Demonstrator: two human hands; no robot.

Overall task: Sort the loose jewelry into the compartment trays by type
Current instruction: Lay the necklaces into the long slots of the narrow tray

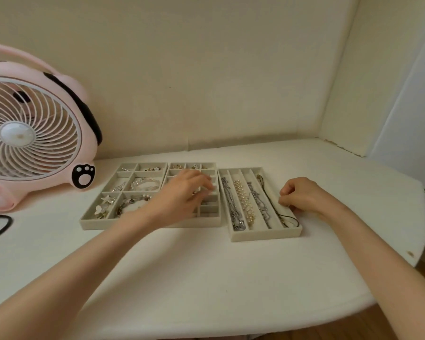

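Over felt-like grid tray (206, 222), left hand (184, 192) blurred, right hand (302, 195) curled at slotted tray (265, 235), grips unclear

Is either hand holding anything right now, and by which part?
It cannot be told. The right hand curls at the right rim of the long-slot tray, beside the black cord; the left hand is over the middle tray, blurred.

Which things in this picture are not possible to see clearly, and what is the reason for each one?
Head view:
- Whether the left hand holds a piece: its fingertips are blurred.
- Near compartments of the middle tray: the left hand covers them.
- What the right hand pinches, if anything: its curled fingers hide it.
- The small pieces in the far compartments: too small to name.
- The fan: cut off by the left edge.
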